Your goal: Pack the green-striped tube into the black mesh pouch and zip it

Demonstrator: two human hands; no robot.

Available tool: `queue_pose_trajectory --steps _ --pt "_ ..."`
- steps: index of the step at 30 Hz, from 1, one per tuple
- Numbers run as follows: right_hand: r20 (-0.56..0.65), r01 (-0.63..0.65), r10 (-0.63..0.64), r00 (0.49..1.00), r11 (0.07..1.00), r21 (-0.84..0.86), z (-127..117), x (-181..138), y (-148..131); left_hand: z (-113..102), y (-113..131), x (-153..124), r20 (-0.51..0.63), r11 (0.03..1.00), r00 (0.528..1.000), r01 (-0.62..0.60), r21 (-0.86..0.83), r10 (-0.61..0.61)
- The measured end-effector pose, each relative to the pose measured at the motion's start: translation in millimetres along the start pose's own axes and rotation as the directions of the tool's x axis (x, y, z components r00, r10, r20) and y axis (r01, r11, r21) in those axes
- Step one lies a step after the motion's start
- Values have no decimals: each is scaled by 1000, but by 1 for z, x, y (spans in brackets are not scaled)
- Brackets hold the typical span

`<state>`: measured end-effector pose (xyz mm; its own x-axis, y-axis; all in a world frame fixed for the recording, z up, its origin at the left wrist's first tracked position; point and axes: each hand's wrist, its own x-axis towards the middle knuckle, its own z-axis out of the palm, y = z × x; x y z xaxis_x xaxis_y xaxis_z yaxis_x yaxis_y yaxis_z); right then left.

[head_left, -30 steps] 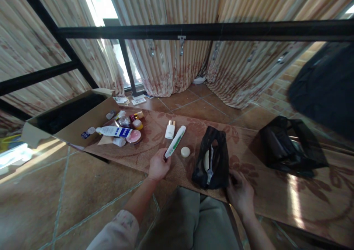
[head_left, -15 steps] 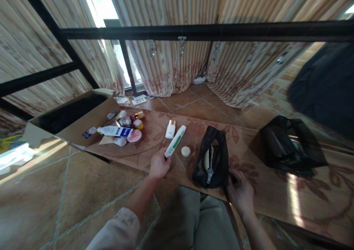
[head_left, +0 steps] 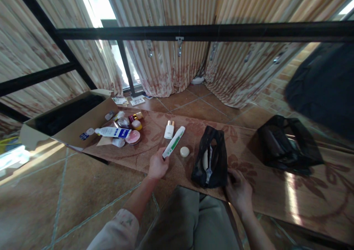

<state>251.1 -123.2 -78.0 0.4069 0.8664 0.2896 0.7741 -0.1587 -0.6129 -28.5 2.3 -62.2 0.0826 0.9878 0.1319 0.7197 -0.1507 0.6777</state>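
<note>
My left hand (head_left: 158, 164) is closed round the lower end of a white tube with green lettering (head_left: 174, 142), tilted up and away over the bench. A white bottle with a gold cap (head_left: 169, 129) stands just beyond the tube. To the tube's right sits a small round cream-coloured jar (head_left: 184, 152). A black mesh bag (head_left: 221, 158) stands upright with its top opening toward me, and pale items show inside. At the bag's right lower side, my right hand (head_left: 239, 191) has curled fingers against its edge; the fingertips are partly hidden.
The bench has a patterned brown cover (head_left: 155, 158). At its left are a cardboard box (head_left: 88, 126), a blue-and-white tube (head_left: 114, 132), a pink round container (head_left: 133, 136) and several small jars. A second black mesh bag (head_left: 304, 146) stands at the right. A black rail (head_left: 193, 32) crosses behind.
The view has shifted slightly to the right. Both hands, the tube and the bag keep nearly the same places relative to each other.
</note>
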Motion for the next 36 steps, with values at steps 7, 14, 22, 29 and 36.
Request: queue_pose_trajectory --steps 7,14,22,29,36 --pt "13 -23 23 1000 999 -23 1 1 1 0 0 -2 12 998 998 -60 31 59" --pt "4 -20 20 1000 999 -33 1 0 -1 0 1 -5 -5 993 994 -107 42 108" --pt "-3 -19 19 1000 1000 -21 0 1 -2 -1 1 -6 -20 992 994 -108 59 109" --pt "6 -21 21 1000 1000 -12 0 0 -1 0 -2 -9 -43 988 990 -134 73 137" --pt "2 -35 35 999 999 -15 2 0 0 0 -4 -9 -25 984 988 -148 101 152"
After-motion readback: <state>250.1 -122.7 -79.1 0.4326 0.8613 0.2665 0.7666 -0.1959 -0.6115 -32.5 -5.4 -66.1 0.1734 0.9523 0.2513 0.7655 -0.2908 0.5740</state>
